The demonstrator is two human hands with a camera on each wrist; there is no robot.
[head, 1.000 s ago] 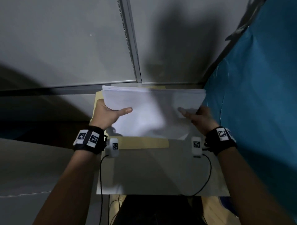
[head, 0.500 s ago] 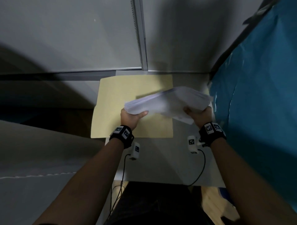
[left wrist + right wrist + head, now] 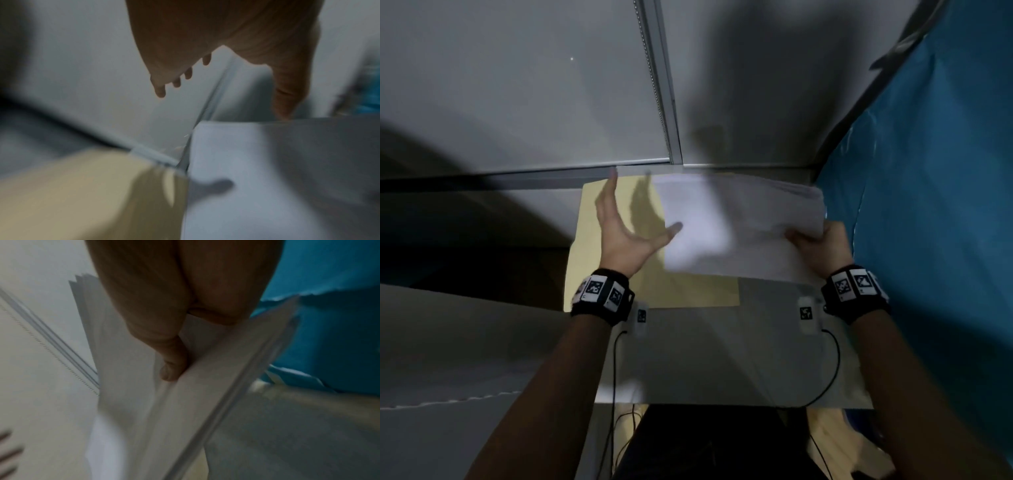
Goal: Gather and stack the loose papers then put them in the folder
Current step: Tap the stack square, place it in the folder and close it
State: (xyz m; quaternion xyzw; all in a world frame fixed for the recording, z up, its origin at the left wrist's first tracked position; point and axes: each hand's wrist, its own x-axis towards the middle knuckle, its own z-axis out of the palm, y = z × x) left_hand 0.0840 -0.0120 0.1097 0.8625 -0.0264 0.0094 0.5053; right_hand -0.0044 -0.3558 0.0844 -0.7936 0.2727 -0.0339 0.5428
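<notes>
A stack of white papers (image 3: 739, 222) hangs above the tan folder (image 3: 619, 281), which lies open on the small grey table (image 3: 722, 359). My right hand (image 3: 815, 246) grips the stack's right edge; the right wrist view shows the thumb pressed on the sheets (image 3: 144, 386). My left hand (image 3: 626, 226) is spread with straight fingers beside the stack's left edge and holds nothing. In the left wrist view its fingers (image 3: 160, 91) point at the wall, with the papers (image 3: 267, 178) and the folder (image 3: 82, 194) below.
A grey partition wall (image 3: 517, 85) with a metal seam (image 3: 661, 85) stands behind the table. A blue sheet (image 3: 928, 205) hangs close on the right. Thin black cables (image 3: 832, 370) run from the wrist cameras over the table's front edge.
My left hand has let go of the stack and spread open to the left. The stack, which was tilted and gripped by both hands, now hangs flatter over the folder's right side.
</notes>
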